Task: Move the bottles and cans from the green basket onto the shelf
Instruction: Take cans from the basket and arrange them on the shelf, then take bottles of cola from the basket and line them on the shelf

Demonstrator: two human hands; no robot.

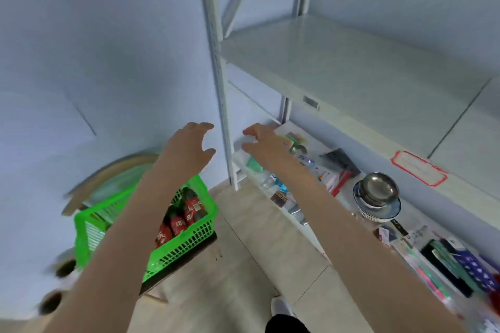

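Observation:
A green plastic basket (189,240) sits low at the left on a dark stool, and several red-labelled cola bottles (192,205) lie in it. Both my arms reach forward above it. My left hand (189,149) hovers in the air over the basket's far edge, fingers spread and loosely bent, holding nothing. My right hand (263,142) is held out at the left end of the lower shelf (305,222), fingers relaxed and empty. The upper shelf board (351,70) of the white metal rack is bare.
The rack's white upright post (224,116) stands between my two hands. The lower shelf holds clear bottles (270,180), a can, small boxes, stacked metal bowls (377,192) and packets. A round wooden table edge (108,173) lies behind the basket. The floor is tiled.

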